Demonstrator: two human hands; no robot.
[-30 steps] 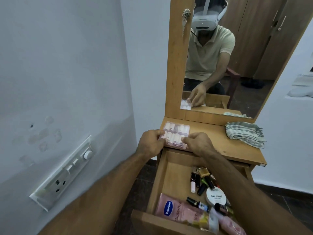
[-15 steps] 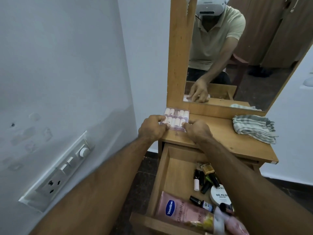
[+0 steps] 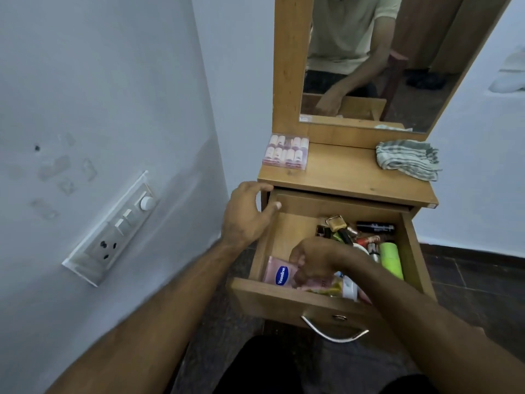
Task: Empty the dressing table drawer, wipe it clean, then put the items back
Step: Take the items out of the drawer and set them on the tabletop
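Nearest, the drawer (image 3: 287,301) stands pulled well out toward the person's lap, its curved metal handle (image 3: 335,331) hanging at the front, so that everything inside can be reached from above. The right hand (image 3: 318,261) is down in the front of it, fingers curled over the pink Vaseline tube (image 3: 279,274) that lies along the front wall; it looks to be closing on the tube, though a firm grip cannot be confirmed. That tube is likely next because it lies closest and on top.

Behind the hand the drawer is far from empty: a green tube (image 3: 392,260) along the right wall, a gold-capped bottle (image 3: 335,223), a black stick (image 3: 375,228) and other small cosmetics crowd the back right. They sit packed together, so lifting one may roll its neighbours.

The left hand (image 3: 247,214) hovers with fingers spread and nothing in it at the drawer's back left corner, under the table's (image 3: 355,177) front edge, probably ready to steady or receive.

Farther back on the table, a clear case of small bottles (image 3: 285,151) rests at the left beside the mirror frame (image 3: 289,66), out of the way. A striped cloth (image 3: 406,159) waits at the right for wiping.
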